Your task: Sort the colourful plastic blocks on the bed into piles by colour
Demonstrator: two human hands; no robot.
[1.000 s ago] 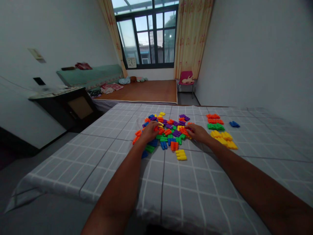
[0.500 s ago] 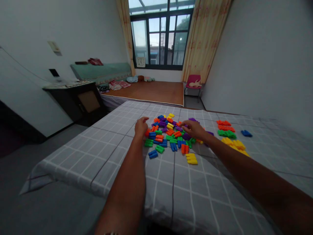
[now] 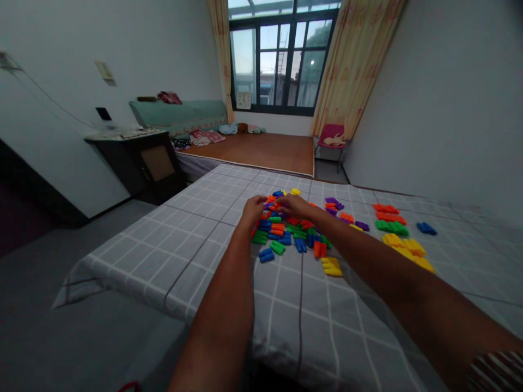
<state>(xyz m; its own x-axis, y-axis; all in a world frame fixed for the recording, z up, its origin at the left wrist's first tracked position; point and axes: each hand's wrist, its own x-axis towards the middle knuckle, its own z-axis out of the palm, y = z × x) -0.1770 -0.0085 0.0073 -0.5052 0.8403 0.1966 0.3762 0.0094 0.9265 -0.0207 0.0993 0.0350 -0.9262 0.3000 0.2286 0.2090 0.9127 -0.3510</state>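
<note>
The tabletop (image 3: 196, 234) before you is covered by a grey checked cloth, a plain ground on which each bright piece shows clearly. Your hands are at its middle: the left hand (image 3: 254, 209) lies at the left edge of the mixed pile (image 3: 296, 232), fingers loosely bent; the right hand (image 3: 299, 206) reaches over the pile from the other side, fingers curved downward. Fingertips are partly hidden among the pieces, so I cannot tell whether either holds one. The facing placement appears to give you access to the pile from both flanks.

To your right, well apart from the pile, lie the yellow group (image 3: 408, 247), the orange rows (image 3: 391, 217) and the green row (image 3: 392, 227) — set by colour, presumably so like stays with like. One blue cluster (image 3: 426, 228) lies alone beyond them. Nearest you, a yellow piece (image 3: 332, 267) lies just off the pile — reason not evident.
</note>
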